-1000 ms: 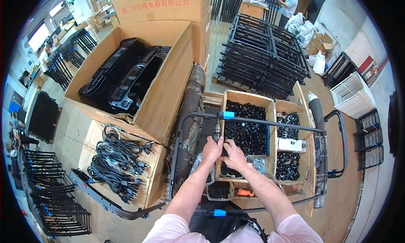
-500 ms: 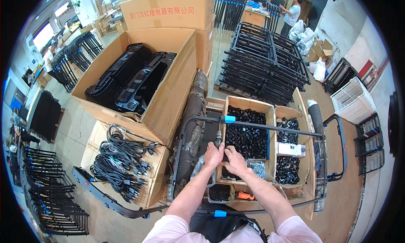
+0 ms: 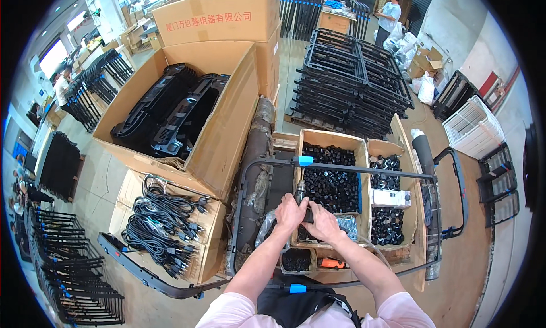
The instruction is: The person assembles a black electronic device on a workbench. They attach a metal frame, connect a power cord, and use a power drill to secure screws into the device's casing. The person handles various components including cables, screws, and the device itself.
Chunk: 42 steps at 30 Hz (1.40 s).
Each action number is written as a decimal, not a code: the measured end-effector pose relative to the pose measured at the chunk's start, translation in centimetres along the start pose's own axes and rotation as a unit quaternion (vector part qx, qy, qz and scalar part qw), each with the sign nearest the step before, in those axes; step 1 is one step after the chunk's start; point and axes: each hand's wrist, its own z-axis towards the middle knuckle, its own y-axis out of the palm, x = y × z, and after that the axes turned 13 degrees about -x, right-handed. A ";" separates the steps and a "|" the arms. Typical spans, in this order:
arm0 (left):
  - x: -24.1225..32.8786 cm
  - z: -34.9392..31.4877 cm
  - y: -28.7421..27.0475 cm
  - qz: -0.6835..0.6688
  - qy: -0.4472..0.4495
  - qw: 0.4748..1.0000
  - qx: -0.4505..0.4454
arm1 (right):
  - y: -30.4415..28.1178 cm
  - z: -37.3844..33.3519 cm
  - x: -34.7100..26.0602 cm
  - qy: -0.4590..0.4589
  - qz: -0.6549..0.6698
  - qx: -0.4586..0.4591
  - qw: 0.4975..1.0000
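A power screwdriver [image 3: 301, 188] with a metal nose and dark body points away from me, its thin bit reaching the far bar of a black rectangular frame [image 3: 364, 170] just below a blue clip [image 3: 306, 161]. Around the tool's body my left hand [image 3: 290, 213] is closed. My right hand [image 3: 323, 221] also closes on the body from the right, its fingers meeting the left hand's. Most of the grip is hidden by the hands. Beneath the frame sit boxes of small black plastic parts [image 3: 330, 183]. Whether the bit sits on a screw cannot be made out.
Bundled black power cords [image 3: 162, 225] lie on a carton to the left. Behind them, a large carton [image 3: 224, 129] holds black molded housings. Stacked black frames [image 3: 352, 89] stand ahead. An orange tool [image 3: 331, 263] lies in the near tray. Other people work farther off.
The screwdriver and both hands have shifted slightly right relative to the frame, bringing the bit close under the blue clip. More of the tool's dark body shows. The whole view has turned slightly.
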 end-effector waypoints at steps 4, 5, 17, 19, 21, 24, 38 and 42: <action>0.9 0.4 0.4 -0.004 -0.008 1.000 0.000 | -1.6 0.1 0.5 0.016 0.016 -0.017 1.000; 1.0 0.4 0.6 -0.004 -0.009 1.000 0.003 | -1.5 0.2 0.8 0.001 0.009 -0.005 1.000; 1.1 0.3 1.4 -0.014 0.004 1.000 0.020 | -1.2 0.4 2.2 -0.030 -0.015 0.023 0.999; 1.3 0.3 1.4 -0.019 0.000 1.000 0.016 | -1.4 0.4 2.4 -0.029 -0.022 0.022 0.999; 1.7 0.3 1.2 -0.029 -0.005 1.000 0.009 | -1.5 0.5 2.5 -0.025 -0.015 0.017 0.999; 2.0 0.2 1.4 -0.026 -0.002 0.999 0.020 | -1.2 0.4 3.2 -0.028 -0.017 0.012 0.999; 2.5 2.8 0.3 0.035 -0.018 0.999 -0.026 | -1.0 1.4 4.4 -0.022 0.013 0.025 0.999; 2.8 3.1 0.3 0.049 -0.016 0.998 -0.022 | -1.5 1.6 4.3 -0.006 0.002 0.011 1.000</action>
